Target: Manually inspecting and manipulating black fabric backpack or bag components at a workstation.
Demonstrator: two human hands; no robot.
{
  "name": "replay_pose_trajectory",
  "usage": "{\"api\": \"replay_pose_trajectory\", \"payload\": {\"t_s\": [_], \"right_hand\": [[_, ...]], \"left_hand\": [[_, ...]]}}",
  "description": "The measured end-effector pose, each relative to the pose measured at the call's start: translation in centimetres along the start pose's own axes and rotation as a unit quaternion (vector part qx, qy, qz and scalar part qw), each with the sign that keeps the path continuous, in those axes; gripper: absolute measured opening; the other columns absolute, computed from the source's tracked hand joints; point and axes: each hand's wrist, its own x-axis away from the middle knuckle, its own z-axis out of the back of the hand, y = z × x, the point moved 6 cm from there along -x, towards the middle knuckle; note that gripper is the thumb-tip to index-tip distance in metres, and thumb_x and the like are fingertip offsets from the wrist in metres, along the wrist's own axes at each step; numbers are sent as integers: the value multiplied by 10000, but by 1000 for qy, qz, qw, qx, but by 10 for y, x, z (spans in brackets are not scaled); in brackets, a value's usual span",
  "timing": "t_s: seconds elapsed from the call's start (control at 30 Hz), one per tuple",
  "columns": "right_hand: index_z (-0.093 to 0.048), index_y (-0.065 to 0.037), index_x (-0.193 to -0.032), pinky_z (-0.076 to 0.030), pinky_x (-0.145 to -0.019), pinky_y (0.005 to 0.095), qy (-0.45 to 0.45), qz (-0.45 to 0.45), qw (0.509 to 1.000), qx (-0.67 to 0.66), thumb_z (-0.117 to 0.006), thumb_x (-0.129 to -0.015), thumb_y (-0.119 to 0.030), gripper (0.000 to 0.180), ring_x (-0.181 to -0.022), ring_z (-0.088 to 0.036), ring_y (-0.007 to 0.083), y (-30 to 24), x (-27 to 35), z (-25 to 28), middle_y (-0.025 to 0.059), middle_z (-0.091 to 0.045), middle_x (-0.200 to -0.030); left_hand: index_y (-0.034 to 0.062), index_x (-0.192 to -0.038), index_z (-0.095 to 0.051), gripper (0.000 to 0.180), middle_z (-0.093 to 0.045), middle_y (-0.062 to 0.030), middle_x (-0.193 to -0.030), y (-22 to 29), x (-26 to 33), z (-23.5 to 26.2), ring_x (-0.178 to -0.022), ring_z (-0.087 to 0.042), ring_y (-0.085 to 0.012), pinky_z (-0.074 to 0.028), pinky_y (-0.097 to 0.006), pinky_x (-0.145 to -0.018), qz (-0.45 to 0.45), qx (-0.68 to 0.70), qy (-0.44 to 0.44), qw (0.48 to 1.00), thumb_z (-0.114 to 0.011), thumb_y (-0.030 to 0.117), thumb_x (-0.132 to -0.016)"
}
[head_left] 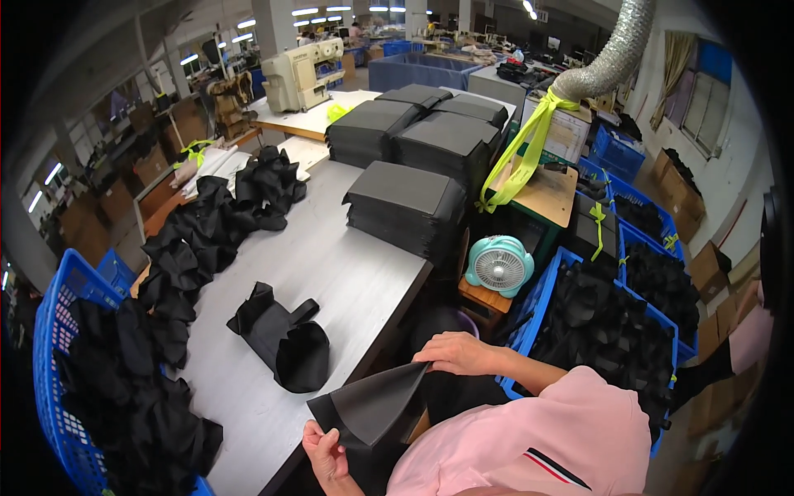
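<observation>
A flat black sheet of stiff fabric (372,405) is stretched between my two hands, at the near edge of the metal-topped table. My left hand (325,450) pinches its lower left corner. The far right corner is gripped by my right hand (453,353). On the table (240,364), just beyond the sheet, lies a curled black fabric piece (285,339) with a rounded cup-like end and a small loop. Past it, a neat stack of black sheets (405,207) stands at the table's right edge, with further tall stacks (447,132) behind.
Heaped black fabric pieces (198,231) run along the table's left side to a blue basket (51,364). A turquoise fan (500,266) stands on a stool at right, beside blue crates (529,331) of black pieces. A silver duct (608,62) hangs above; a sewing machine (302,76) stands behind.
</observation>
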Motion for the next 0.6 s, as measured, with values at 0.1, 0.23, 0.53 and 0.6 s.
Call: {"api": "replay_pose_trajectory", "payload": {"t_s": [0.1, 0.23, 0.53, 0.6], "right_hand": [[-638, -126, -1162, -509, -819, 377, -7, 0, 1000, 16, -683, -907, -169, 263, -949, -624, 269, -2, 3, -3, 58, -658, -989], [-640, -120, -1161, -509, -817, 377, -7, 9, 1000, 27, -677, -912, -171, 256, -943, -619, 267, -6, 7, -6, 61, -654, -984], [-645, -109, -1159, -517, -801, 372, -5, 17, 999, 42, -686, -908, -172, 262, -937, -621, 257, -11, 14, -3, 59, -650, -985], [-646, -99, -1164, -524, -790, 372, -1, 20, 1000, 22, -689, -905, -163, 271, -931, -629, 264, -15, 14, -1, 67, -651, -979]], "left_hand": [[150, -787, -432, 364, -564, 29, -703, 3, -1, 9, -545, -539, -34, -372, -148, -424, -29, -58, 27, 998, -724, -59, -726], [146, -822, -475, 332, -550, 50, -719, 6, 2, 5, -520, -473, -18, -313, -159, -418, -65, -120, 61, 989, -748, -21, -733], [106, -965, -567, 275, -579, 57, -798, -1, 13, 17, -634, -501, 1, -399, -151, -574, 11, -89, 19, 996, -727, -49, -803], [88, -1025, -578, 295, -620, 29, -905, 1, 9, 25, -724, -530, -9, -439, -159, -666, -19, -39, 8, 999, -725, -45, -807]]}}
